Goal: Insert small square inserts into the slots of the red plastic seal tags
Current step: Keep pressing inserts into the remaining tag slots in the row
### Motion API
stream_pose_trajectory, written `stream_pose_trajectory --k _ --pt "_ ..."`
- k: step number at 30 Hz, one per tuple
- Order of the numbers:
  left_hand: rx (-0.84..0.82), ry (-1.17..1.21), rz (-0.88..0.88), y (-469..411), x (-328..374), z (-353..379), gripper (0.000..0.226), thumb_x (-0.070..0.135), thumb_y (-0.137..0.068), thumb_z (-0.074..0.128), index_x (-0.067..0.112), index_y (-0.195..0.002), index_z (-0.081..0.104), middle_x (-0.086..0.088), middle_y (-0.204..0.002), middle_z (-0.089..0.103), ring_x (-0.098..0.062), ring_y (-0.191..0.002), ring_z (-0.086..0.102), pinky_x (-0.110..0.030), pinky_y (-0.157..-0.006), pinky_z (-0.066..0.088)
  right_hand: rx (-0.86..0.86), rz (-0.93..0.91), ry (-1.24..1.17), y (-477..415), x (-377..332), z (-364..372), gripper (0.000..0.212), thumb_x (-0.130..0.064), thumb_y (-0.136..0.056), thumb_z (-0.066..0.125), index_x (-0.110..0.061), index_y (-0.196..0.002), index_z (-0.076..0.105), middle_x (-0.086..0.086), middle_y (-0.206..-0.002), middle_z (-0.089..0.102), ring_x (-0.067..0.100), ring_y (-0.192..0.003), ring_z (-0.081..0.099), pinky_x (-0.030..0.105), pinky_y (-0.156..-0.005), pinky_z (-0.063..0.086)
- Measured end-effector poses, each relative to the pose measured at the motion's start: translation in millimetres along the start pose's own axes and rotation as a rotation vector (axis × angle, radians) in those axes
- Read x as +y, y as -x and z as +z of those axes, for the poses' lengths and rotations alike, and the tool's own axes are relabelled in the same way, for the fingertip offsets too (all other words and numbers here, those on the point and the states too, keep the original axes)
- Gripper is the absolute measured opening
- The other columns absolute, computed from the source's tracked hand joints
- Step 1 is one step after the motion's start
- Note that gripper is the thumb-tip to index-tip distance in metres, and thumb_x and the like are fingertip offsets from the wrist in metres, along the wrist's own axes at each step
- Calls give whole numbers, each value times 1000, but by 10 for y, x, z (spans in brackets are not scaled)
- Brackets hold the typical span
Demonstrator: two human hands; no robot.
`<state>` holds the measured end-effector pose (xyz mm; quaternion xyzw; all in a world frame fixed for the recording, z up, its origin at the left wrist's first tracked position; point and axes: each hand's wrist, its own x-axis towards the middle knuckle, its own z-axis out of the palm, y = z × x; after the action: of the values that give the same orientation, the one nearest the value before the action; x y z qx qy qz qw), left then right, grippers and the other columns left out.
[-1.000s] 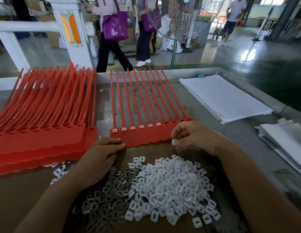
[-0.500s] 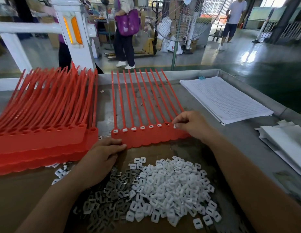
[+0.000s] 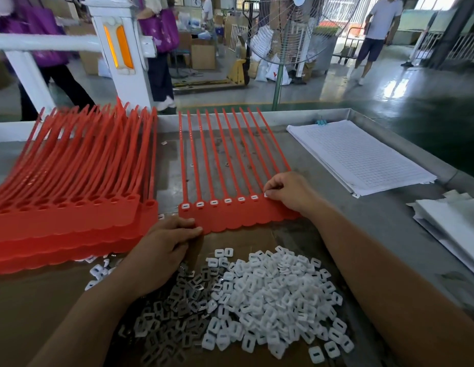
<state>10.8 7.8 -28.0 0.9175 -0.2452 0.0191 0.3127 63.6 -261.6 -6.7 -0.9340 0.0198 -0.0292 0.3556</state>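
A joined strip of red seal tags [image 3: 238,217] lies flat on the table, its long tails pointing away. Several of its slots hold white square inserts [image 3: 213,202]. My right hand [image 3: 288,193] is at the strip's right end and pinches a white insert [image 3: 266,195] down at a slot there. My left hand [image 3: 164,245] rests with curled fingers against the strip's near left edge. A heap of loose white inserts [image 3: 273,295] lies on brown cardboard in front of the strip, partly under my left wrist.
A thick stack of red tag strips [image 3: 71,207] fills the left of the table. A pad of gridded paper [image 3: 360,154] lies at the right, white sheets [image 3: 453,229] beyond it. The metal table rim [image 3: 304,115] runs along the back. People walk on the floor behind.
My right hand moved from near the heap up to the strip's right end with an insert and now presses it at a slot. My left hand stayed put.
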Motion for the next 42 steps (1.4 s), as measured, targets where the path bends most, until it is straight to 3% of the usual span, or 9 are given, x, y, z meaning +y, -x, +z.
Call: stream_pose_trajectory --k 4,10,16,19,22,25,30,33,42 --pt "-6 -8 -4 7 11 4 39 7 -93 44 25 -126 52 16 -134 38 6 -118 25 -8 -99 12 -20 15 79 -15 -24 0 21 -14 -84 63 -27 -69 59 -16 -70 55 7 -76 54 25 -72 41" --pt "5 -7 10 16 10 6 39 5 -92 44 24 -125 54 14 -133 40 6 -116 26 9 -85 10 -3 83 114 -55 -63 -1 24 -13 -79 68 -26 -62 59 -17 -68 56 5 -74 54 24 -71 42" --pt "5 -14 11 13 28 7 39 5 -92 45 25 -125 54 13 -134 41 1 -122 29 -10 -99 15 -1 178 94 -109 -122 -27 25 -8 -73 72 -25 -62 58 -8 -76 59 12 -85 57 27 -77 46" --pt "10 -20 19 11 20 6 39 6 -92 45 25 -125 53 13 -134 40 2 -122 28 -8 -99 15 -58 189 125 -134 -179 -68 13 -6 -75 70 -18 -75 67 -4 -88 63 17 -95 58 28 -81 45" --pt "13 -25 22 1 4 2 39 7 -92 45 24 -125 53 14 -134 40 6 -117 25 6 -89 11 -96 217 104 -157 -213 -90 24 -4 -78 61 -8 -101 68 10 -108 65 27 -107 58 31 -87 46" --pt "9 -30 26 -5 1 -4 39 7 -92 45 24 -125 53 15 -133 39 7 -115 24 11 -83 10 -92 226 88 -152 -216 -96 27 -3 -79 59 -6 -105 66 14 -113 64 29 -109 57 31 -88 45" --pt "6 -16 20 -10 -13 -6 39 6 -91 46 25 -125 54 17 -130 39 7 -115 24 7 -84 15 -58 208 108 -124 -207 -84 10 -10 -78 70 -16 -87 68 2 -106 65 17 -98 57 28 -82 45" --pt "10 -14 23 -16 -30 -5 39 6 -91 46 25 -124 54 17 -130 40 7 -116 26 7 -84 15 -3 185 34 -75 -153 -60 20 -12 -79 70 -25 -69 59 0 -100 65 13 -93 56 28 -82 45" --pt "17 -20 45 -5 -33 -1 38 6 -91 46 24 -124 55 16 -127 42 5 -114 28 9 -85 15 -105 -20 -54 331 -78 -255 8 -13 -82 67 -20 -86 67 -5 -86 65 8 -83 59 20 -76 43"
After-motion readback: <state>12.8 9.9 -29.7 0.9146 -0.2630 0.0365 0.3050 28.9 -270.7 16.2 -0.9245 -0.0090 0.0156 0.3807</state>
